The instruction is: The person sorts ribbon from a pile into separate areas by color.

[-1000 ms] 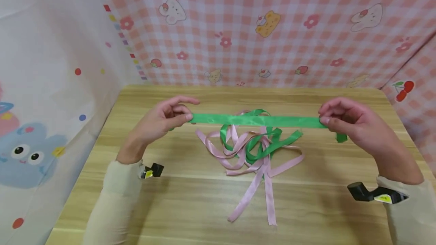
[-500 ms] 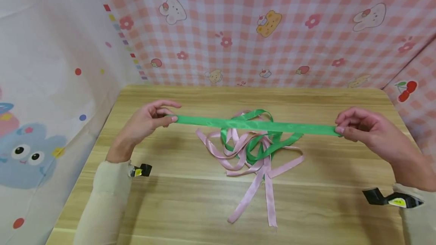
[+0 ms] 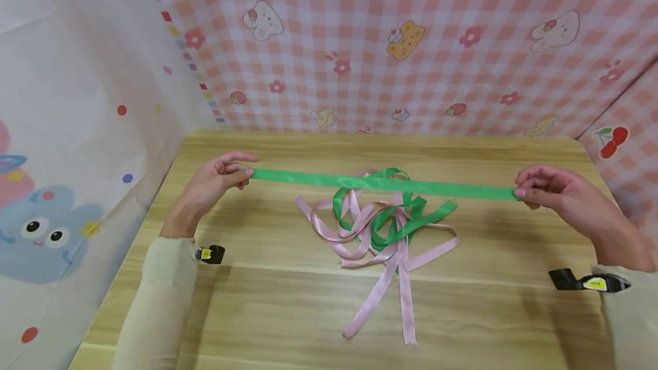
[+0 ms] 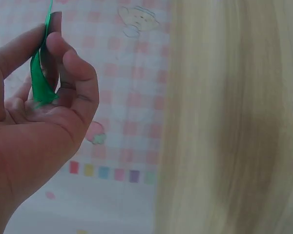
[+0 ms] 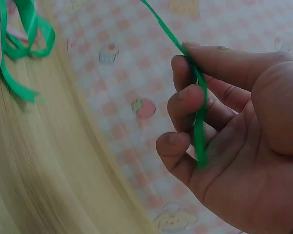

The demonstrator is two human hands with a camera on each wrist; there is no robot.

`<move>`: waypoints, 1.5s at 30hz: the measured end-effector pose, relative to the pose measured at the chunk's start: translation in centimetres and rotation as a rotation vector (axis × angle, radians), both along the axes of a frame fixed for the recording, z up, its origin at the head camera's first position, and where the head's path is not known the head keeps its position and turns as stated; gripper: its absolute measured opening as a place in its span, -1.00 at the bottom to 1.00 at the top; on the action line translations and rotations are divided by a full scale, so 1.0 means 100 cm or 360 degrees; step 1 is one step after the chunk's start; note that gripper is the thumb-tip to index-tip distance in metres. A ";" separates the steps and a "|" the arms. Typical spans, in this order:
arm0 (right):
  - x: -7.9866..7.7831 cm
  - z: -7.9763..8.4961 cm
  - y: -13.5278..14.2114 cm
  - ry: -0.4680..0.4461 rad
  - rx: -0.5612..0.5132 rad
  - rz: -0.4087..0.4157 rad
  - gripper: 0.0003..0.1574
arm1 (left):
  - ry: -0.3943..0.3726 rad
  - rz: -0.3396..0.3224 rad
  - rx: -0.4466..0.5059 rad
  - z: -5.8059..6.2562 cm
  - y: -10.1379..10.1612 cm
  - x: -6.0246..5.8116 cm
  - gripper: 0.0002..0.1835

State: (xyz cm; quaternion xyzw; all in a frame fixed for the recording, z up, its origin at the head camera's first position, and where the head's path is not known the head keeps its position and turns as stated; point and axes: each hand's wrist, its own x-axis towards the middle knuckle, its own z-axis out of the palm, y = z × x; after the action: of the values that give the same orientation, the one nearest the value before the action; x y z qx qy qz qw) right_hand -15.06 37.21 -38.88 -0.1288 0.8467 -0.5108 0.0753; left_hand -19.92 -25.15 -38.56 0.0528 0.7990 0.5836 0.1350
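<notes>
A green satin ribbon [image 3: 308,179] stretches straight and nearly level between both hands, above the table. My left hand [image 3: 218,179] pinches one end between thumb and fingers; in the left wrist view the ribbon's short tail [image 4: 41,85] hangs down into the palm. The other end is pinched by my right hand [image 3: 557,190], and its tail [image 5: 200,136] runs down inside the curled fingers in the right wrist view. Behind and below the taut strip lies a loose tangle of pink ribbons [image 3: 380,296] and green ribbons [image 3: 411,224], partly covered by it in the head view.
The pile lies on a wood-grain table [image 3: 277,313]. A pink checked cloth [image 3: 329,33] hangs along the table's back edge, and a white printed cloth [image 3: 92,73] hangs at the left. Each sleeve cuff carries a small black camera [image 3: 211,254].
Both hands have moved apart, the left one leftward and the right one rightward, so a longer stretch of green ribbon shows between them. The tangle on the table stays put.
</notes>
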 end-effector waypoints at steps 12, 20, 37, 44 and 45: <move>-0.049 -0.029 -0.001 -0.0299 -0.0845 -0.0193 -0.87 | -0.0301 0.0501 0.0735 -0.034 -0.005 -0.038 -0.75; -0.070 -0.048 -0.009 -0.0389 -0.1075 -0.0575 -0.84 | -0.0360 0.0812 0.0825 -0.044 0.009 -0.056 -0.53; -0.100 -0.073 -0.019 -0.0513 -0.0923 -0.1186 -0.74 | -0.0497 0.1182 0.0737 -0.064 0.021 -0.080 -0.43; -0.105 -0.083 -0.021 -0.0493 -0.0746 -0.1319 -0.83 | -0.0519 0.1251 0.0674 -0.074 0.027 -0.090 -0.38; -0.106 -0.084 -0.021 -0.0493 -0.0719 -0.1325 -0.84 | -0.0519 0.1254 0.0666 -0.075 0.028 -0.092 -0.38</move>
State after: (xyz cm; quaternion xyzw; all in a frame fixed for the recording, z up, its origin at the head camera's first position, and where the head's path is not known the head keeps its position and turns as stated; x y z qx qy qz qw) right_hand -25.69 35.06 -47.27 0.2845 0.6732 -0.6814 -0.0398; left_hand -29.08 -22.33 -46.08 -0.3204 0.5918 0.7396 0.0136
